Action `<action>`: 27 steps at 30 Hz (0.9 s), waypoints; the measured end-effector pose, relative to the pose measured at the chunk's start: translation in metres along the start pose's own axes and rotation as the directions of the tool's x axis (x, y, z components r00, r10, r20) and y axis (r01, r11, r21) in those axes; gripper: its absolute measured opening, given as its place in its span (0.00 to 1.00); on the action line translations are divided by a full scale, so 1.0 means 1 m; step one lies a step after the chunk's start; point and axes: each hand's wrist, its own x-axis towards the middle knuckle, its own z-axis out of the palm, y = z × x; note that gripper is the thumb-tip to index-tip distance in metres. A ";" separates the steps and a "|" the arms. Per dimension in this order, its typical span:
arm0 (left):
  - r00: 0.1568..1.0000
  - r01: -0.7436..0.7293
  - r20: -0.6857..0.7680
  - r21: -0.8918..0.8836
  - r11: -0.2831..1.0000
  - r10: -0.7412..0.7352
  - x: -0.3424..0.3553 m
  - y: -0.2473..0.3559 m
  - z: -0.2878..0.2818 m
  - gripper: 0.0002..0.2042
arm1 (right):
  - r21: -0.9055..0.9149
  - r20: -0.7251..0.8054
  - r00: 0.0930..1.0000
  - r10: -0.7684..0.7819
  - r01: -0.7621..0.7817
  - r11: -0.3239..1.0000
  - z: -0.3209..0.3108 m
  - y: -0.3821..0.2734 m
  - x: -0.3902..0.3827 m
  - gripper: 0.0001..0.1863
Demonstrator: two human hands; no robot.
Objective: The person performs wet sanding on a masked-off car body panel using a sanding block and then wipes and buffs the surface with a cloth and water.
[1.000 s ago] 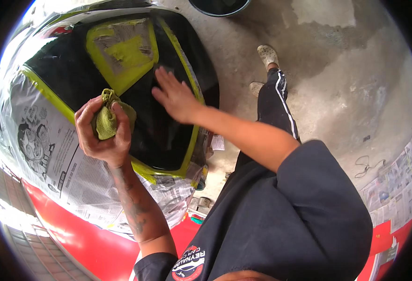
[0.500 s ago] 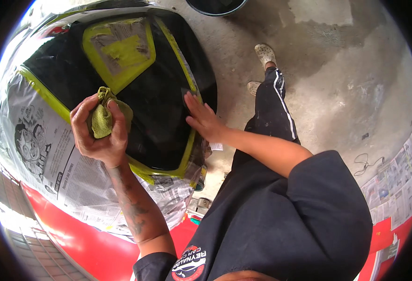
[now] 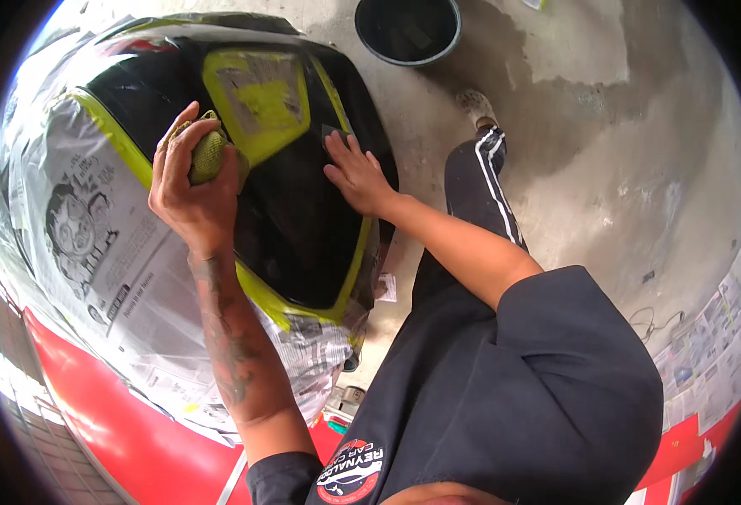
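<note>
My left hand (image 3: 192,189) is wrapped round a bunched green cloth (image 3: 209,160), over the left part of a glossy black car panel (image 3: 290,231). Flat on the panel's right side lies my right hand (image 3: 359,178), fingers stretched out. A small dark grey sheet (image 3: 329,132), perhaps sandpaper, shows at its fingertips; the rest of it is hidden. Yellow-green masking tape (image 3: 109,130) borders the panel. A taped-over patch (image 3: 261,97) covers part of its upper middle.
Newspaper (image 3: 139,278) and clear plastic wrap the car around the panel. A black bucket (image 3: 408,32) stands on the wet-stained concrete floor (image 3: 598,168) beyond. Red surfaces (image 3: 118,404) lie at the lower left. A thin cable (image 3: 653,321) rests on the floor at right.
The view has shifted, bringing more of the bucket in. My left hand, still holding the cloth, has turned and moved farther up the panel. My right hand has slid up along its right side.
</note>
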 end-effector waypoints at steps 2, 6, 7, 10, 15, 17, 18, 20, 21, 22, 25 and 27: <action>0.999 -0.006 -0.048 0.000 1.000 0.006 0.020 -0.016 0.005 0.13 | -0.034 -0.006 1.000 -0.007 0.007 0.999 -0.009 0.004 0.039 0.37; 0.997 0.076 -0.015 -0.058 0.995 -0.077 0.062 -0.038 0.015 0.11 | -0.037 0.056 0.989 0.138 -0.136 0.990 -0.055 -0.004 0.139 0.36; 0.996 0.086 -0.003 -0.052 0.995 -0.086 0.074 -0.045 0.018 0.11 | -0.032 0.070 0.987 0.144 -0.142 0.989 -0.060 -0.004 0.151 0.36; 0.992 0.127 0.009 0.023 0.992 -0.127 0.106 -0.061 0.020 0.10 | -0.296 0.073 0.996 -0.056 0.075 0.952 -0.050 0.016 0.151 0.36; 0.971 0.197 0.134 0.033 0.980 -0.200 0.128 -0.071 0.020 0.10 | 0.083 0.238 0.968 0.082 -0.105 0.991 -0.075 -0.004 0.132 0.35; 0.963 0.212 0.163 0.019 0.977 -0.213 0.137 -0.075 0.029 0.10 | 0.657 0.119 0.978 0.174 -0.209 0.724 -0.083 0.009 0.160 0.35; 0.958 0.239 0.161 0.023 0.971 -0.239 0.135 -0.077 0.025 0.10 | 0.734 0.085 0.978 0.192 -0.192 0.652 -0.092 -0.005 0.164 0.35; 0.949 0.260 0.178 0.027 0.965 -0.260 0.136 -0.075 0.025 0.10 | 0.735 0.015 0.978 0.210 -0.154 0.660 -0.105 -0.004 0.169 0.38; 0.944 0.271 0.184 0.030 0.962 -0.272 0.138 -0.075 0.025 0.10 | 0.735 0.023 0.977 0.212 -0.160 0.658 -0.106 -0.005 0.169 0.38; 0.945 0.263 0.191 0.040 0.964 -0.266 0.140 -0.074 0.025 0.10 | 0.611 0.039 0.976 0.214 -0.193 0.768 -0.106 -0.007 0.169 0.38; 0.920 0.300 0.247 0.058 0.952 -0.304 0.145 -0.070 0.022 0.09 | 0.356 -0.098 0.986 0.136 -0.093 0.930 -0.086 -0.006 0.175 0.37; 0.906 0.310 0.281 0.063 0.948 -0.315 0.147 -0.068 0.021 0.09 | 0.089 -0.052 0.995 0.089 -0.084 0.992 -0.075 -0.010 0.178 0.36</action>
